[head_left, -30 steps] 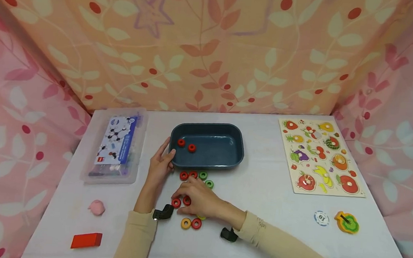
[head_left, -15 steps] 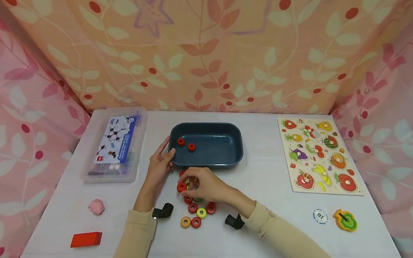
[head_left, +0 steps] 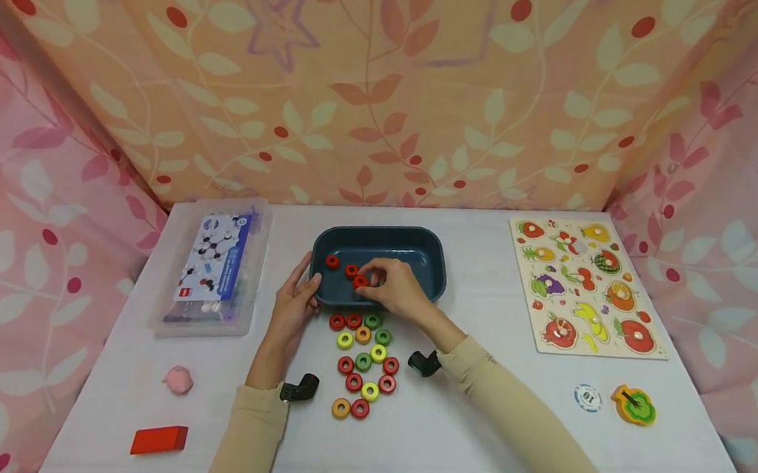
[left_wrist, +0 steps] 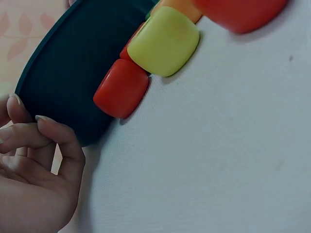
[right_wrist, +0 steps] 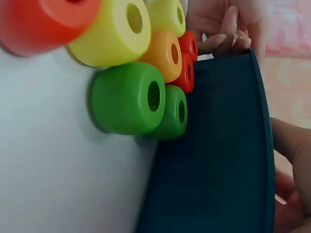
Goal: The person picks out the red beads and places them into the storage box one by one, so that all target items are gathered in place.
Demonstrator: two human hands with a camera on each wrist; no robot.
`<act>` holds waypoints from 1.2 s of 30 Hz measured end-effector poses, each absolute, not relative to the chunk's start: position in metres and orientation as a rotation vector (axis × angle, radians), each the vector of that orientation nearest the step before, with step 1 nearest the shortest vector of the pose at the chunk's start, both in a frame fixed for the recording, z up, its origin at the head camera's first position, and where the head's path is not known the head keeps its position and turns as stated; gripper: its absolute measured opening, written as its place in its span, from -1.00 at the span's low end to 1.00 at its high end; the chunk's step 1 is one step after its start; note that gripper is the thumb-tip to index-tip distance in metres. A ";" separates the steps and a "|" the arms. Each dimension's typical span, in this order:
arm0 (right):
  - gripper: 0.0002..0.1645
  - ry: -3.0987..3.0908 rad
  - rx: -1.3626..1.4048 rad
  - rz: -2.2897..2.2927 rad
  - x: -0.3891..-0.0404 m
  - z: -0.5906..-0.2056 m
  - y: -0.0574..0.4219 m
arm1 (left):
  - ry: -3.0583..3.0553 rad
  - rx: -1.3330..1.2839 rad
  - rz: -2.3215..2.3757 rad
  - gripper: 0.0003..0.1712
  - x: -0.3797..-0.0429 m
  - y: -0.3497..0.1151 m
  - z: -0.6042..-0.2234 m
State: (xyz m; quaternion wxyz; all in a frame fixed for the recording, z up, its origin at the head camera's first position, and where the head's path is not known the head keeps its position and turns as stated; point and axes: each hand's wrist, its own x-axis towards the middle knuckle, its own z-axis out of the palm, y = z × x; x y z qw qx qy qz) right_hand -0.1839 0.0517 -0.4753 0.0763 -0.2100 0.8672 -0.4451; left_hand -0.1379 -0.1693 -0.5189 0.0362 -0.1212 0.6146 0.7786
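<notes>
Soft, even light falls on the white table (head_left: 476, 274) where I work, brighter in the head view than in the dimmer, bluish views from my wrists. Pale glare shines inside the blue tray (head_left: 414, 258), toward its far right. Soft shadow edges the yellow ring (left_wrist: 165, 41). My right wrist's view blurs one red ring (right_wrist: 48, 24).

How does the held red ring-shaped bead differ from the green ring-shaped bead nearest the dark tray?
The right hand pinches the red bead; the green bead is unheld. The red bead shows within the tray's outline; the green bead lies on the white tabletop. Both are ring-shaped.
</notes>
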 end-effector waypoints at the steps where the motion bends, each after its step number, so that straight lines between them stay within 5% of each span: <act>1: -0.70 2.599 -0.606 -1.298 -0.185 -0.476 0.050 | 1.886 -0.369 2.394 -0.38 -0.138 -0.169 -0.519; 18: -0.68 2.598 -0.445 -1.100 -0.188 -0.479 0.042 | 1.883 -0.355 2.392 -0.37 -0.137 -0.170 -0.520; 36: -0.85 2.351 -1.076 -1.492 -0.148 -0.461 0.046 | 1.873 -0.388 2.396 -0.41 -0.139 -0.169 -0.514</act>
